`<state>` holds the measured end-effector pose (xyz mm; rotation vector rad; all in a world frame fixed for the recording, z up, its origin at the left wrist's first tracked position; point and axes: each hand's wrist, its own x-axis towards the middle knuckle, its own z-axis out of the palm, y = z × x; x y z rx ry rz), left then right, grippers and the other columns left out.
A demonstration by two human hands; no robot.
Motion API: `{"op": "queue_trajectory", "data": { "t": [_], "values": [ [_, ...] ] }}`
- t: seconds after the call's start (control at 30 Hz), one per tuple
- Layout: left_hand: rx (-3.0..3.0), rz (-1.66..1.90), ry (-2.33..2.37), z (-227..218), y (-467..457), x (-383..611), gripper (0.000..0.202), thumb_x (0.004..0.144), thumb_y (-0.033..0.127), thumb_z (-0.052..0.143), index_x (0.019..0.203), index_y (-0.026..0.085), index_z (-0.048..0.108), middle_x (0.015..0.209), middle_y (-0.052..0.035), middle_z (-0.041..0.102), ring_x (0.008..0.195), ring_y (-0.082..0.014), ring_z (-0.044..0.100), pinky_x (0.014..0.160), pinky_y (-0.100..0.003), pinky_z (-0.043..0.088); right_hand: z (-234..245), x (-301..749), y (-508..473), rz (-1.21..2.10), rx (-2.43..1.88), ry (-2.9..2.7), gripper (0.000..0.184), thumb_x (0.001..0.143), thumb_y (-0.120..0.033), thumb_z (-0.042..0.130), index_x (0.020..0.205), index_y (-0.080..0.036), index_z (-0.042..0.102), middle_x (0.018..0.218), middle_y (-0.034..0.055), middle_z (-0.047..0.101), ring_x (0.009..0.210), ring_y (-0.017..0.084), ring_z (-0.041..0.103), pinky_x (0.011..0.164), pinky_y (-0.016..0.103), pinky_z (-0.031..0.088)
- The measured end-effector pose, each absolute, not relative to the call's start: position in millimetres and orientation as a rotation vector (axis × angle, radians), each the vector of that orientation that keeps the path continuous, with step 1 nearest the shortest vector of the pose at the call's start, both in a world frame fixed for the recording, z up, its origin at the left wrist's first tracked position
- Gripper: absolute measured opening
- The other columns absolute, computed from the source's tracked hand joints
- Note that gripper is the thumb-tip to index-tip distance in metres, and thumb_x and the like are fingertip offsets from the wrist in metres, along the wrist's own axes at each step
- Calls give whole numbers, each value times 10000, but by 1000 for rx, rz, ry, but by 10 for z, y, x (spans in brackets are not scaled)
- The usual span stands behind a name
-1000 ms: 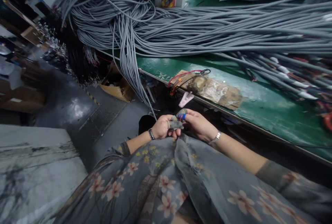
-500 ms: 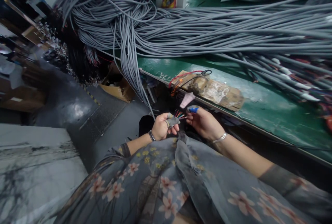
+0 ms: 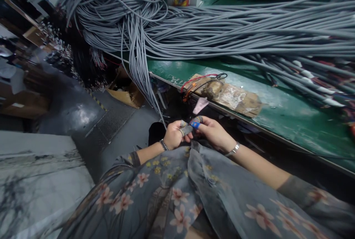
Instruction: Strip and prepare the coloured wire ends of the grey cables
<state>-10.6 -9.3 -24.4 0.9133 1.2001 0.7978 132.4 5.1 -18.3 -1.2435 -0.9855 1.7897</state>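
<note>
In front of my body, my left hand (image 3: 174, 135) is closed in a pinch around the end of a grey cable. That grey cable (image 3: 160, 112) hangs from the bench and runs down to my left hand. Right against it, my right hand (image 3: 216, 133) pinches at the cable's thin coloured wires, thumb and forefinger pressed together. The wires are now mostly hidden by the fingers. Grey coverings wrap fingers of both hands, and blue tape (image 3: 195, 125) is round my right thumb. A pink scrap (image 3: 200, 105) lies just beyond the fingertips, by the bench edge.
A thick bundle of grey cables (image 3: 194, 34) stretches along the green bench (image 3: 299, 120). Near the bench's front edge lies a worn cardboard-like piece (image 3: 235, 98) with red and black leads (image 3: 206, 78). An open cardboard box (image 3: 123, 93) sits on the floor at left.
My right hand has moved left to meet my left hand, its thumb and forefinger closing over the coloured wires that showed before. My left hand has barely moved.
</note>
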Motion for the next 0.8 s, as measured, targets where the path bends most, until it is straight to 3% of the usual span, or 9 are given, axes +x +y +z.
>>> {"op": "queue_trajectory", "data": {
  "t": [0.23, 0.43, 0.6, 0.8],
  "values": [
    [826, 855, 1228, -284, -86, -82, 388, 638, 520, 674, 616, 164, 521, 512, 1, 597, 391, -74, 509, 362, -170, 281, -197, 1315, 22, 1778, -1213, -940, 240, 602, -376, 733, 662, -198, 582, 530, -36, 519, 500, 98, 431, 518, 262, 346],
    [893, 681, 1172, -205, -59, -93, 365, 622, 464, 722, 585, 157, 528, 487, 6, 585, 382, -68, 483, 380, -174, 306, -227, 1297, 39, 1724, -1236, -962, 305, 552, -424, 769, 626, -205, 571, 539, -44, 509, 485, 89, 393, 489, 254, 317],
    [814, 826, 1183, -261, -58, -95, 397, 648, 511, 687, 584, 156, 522, 497, -3, 579, 398, -76, 507, 379, -176, 289, -254, 1301, 35, 1704, -1306, -901, 325, 575, -435, 762, 580, -201, 536, 478, -55, 453, 457, 78, 356, 479, 252, 298],
    [807, 861, 1180, -254, -56, -104, 402, 632, 504, 702, 578, 152, 515, 483, 3, 561, 358, -67, 484, 355, -180, 235, -213, 1346, 41, 1812, -1234, -801, 321, 561, -429, 793, 640, -196, 586, 542, -40, 511, 513, 92, 445, 533, 255, 379]
  ]
}}
